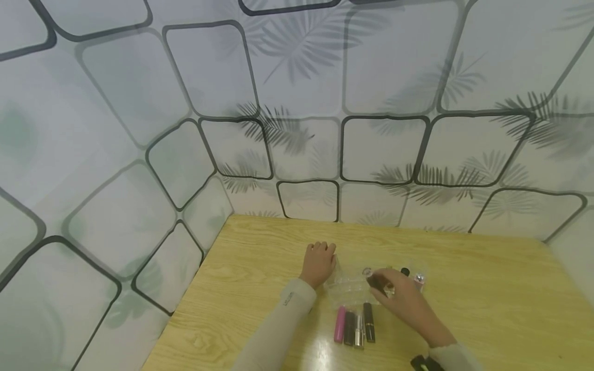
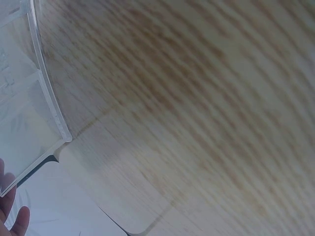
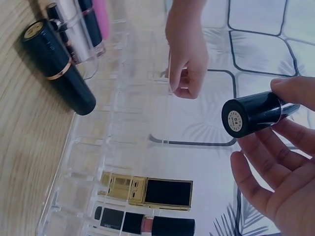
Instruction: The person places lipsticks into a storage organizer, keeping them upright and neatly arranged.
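Note:
My right hand (image 1: 408, 301) pinches a short black lipstick tube (image 3: 253, 115) between thumb and fingers, above a clear compartment organizer (image 1: 345, 294). The tube's round end, with a "04" label, faces the right wrist camera. At the organizer's left end, my left hand (image 1: 318, 264) grips its side with curled fingers; the left wrist view shows a few fingertips at the clear corner. A gold-and-black lipstick (image 3: 167, 192) and a dark-capped lip gloss tube (image 3: 172, 226) stand in the organizer's compartments.
In front of the organizer lie a pink tube (image 1: 340, 324), a black tube (image 1: 349, 329), a clear-and-silver tube (image 1: 359, 332) and a black lipstick with a gold band (image 1: 368, 322). The wooden table (image 1: 241, 288) meets patterned walls (image 1: 306, 154) behind and at left.

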`<state>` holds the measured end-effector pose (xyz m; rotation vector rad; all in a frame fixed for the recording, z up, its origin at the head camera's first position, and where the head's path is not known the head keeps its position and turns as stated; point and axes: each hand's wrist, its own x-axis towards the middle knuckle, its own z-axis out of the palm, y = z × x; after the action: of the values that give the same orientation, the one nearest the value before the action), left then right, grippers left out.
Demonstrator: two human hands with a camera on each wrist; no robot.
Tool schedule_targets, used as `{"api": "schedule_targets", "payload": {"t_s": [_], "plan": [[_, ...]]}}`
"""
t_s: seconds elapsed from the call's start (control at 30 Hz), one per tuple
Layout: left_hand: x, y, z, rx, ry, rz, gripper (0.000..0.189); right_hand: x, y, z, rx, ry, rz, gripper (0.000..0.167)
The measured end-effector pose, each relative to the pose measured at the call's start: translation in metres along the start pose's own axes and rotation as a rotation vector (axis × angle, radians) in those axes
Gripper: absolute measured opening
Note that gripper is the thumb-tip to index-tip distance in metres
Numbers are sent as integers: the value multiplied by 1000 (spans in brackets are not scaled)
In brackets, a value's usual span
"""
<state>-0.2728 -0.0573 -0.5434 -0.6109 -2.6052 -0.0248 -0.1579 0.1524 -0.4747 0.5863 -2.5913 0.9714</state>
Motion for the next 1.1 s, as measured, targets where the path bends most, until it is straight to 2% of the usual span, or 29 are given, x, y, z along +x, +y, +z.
{"api": "schedule_targets", "payload": {"t_s": [0.27, 0.5, 0.7, 0.87, 1.1], "plan": [[0, 0, 0, 6, 7, 7, 11, 5, -2, -5, 49, 33, -56, 28], [1, 0, 0, 6, 24, 8, 11, 12, 3, -12, 77, 10, -6, 27], [1, -1, 3, 4, 23, 7, 11, 18, 7, -17, 102, -3, -21, 26], [1, -1, 4, 3, 18, 5, 11, 23, 12, -20, 75, 4, -35, 28], [0, -1, 5, 6, 31, 5, 12, 31, 23, -19, 63, -27, -14, 24]]}}
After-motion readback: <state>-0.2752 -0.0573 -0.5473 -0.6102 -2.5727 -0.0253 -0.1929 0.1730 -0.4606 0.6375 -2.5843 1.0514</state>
